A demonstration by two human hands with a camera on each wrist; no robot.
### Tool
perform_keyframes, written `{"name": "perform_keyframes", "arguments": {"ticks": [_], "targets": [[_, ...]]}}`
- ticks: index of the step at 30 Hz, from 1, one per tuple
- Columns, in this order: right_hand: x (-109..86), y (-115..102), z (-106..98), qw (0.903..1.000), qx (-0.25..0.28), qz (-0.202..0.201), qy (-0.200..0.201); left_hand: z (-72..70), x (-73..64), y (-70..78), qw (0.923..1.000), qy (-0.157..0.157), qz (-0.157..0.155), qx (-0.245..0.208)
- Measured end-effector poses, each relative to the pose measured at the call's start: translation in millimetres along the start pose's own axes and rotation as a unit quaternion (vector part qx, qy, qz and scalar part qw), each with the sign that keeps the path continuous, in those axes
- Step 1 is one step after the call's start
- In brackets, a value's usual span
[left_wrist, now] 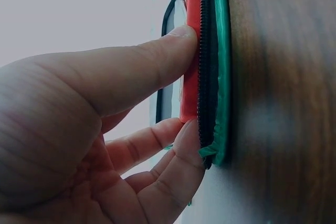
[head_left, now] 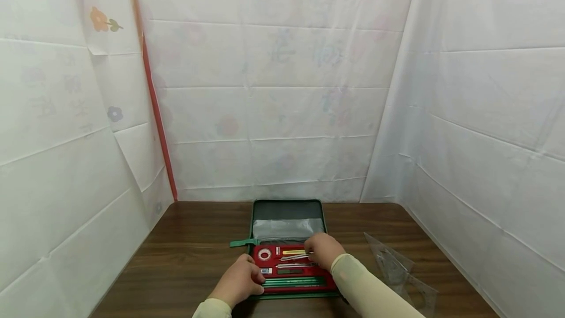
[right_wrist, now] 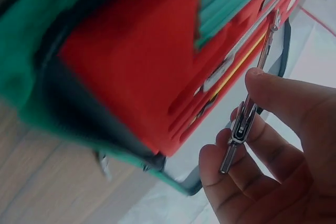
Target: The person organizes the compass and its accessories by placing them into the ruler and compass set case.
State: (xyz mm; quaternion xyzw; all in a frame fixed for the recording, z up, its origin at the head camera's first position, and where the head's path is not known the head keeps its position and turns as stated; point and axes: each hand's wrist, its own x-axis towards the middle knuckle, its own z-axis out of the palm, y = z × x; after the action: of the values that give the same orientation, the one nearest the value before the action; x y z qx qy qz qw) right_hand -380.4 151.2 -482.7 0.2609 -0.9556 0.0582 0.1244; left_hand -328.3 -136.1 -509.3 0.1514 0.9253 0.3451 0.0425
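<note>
An unzipped green case (head_left: pixel 287 210) lies on the table with a red molded tray (right_wrist: pixel 121 51) inside. My left hand (head_left: pixel 240 278) holds the tray's edge at the left end of the case, thumb on the red side and fingertips at the corner by the zipper. Over the right part of the tray, my right hand (head_left: pixel 325 251) pinches a metal drafting compass (right_wrist: pixel 241 129) between thumb and fingers. The compass's far end reaches along the tray. Green pencils (head_left: pixel 295 282), a white ring-shaped item (head_left: pixel 264 254), a small eraser (head_left: pixel 266 271) and a slim yellow tool (head_left: pixel 293 252) sit in the tray's slots.
Two clear set squares, one farther back (head_left: pixel 388 259) and one nearer (head_left: pixel 421 293), lie right of the case. A green strap (head_left: pixel 240 243) sticks out left. The lid's clear pocket (head_left: pixel 287 228) stands behind the tray. White sheeting (head_left: pixel 273 112) surrounds the brown table (head_left: pixel 176 269).
</note>
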Motion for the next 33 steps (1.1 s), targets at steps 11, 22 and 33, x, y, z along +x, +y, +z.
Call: {"name": "perform_keyframes", "arguments": {"ticks": [11,22,33], "targets": [[8.6,-6.0,5.8,0.9997,0.008,-0.003,-0.024,-2.8,-0.9,-0.4,0.9999,0.005,0.012,0.000],[8.6,2.2,15.3,0.9988,0.032,-0.027,-0.024,-0.5,-1.4,-1.1,0.9999,0.009,0.011,-0.003],[4.7,-2.6,13.7,0.9993,0.025,-0.027,-0.010,0.3,-1.2,0.8,1.0000,0.008,0.005,0.002]]}}
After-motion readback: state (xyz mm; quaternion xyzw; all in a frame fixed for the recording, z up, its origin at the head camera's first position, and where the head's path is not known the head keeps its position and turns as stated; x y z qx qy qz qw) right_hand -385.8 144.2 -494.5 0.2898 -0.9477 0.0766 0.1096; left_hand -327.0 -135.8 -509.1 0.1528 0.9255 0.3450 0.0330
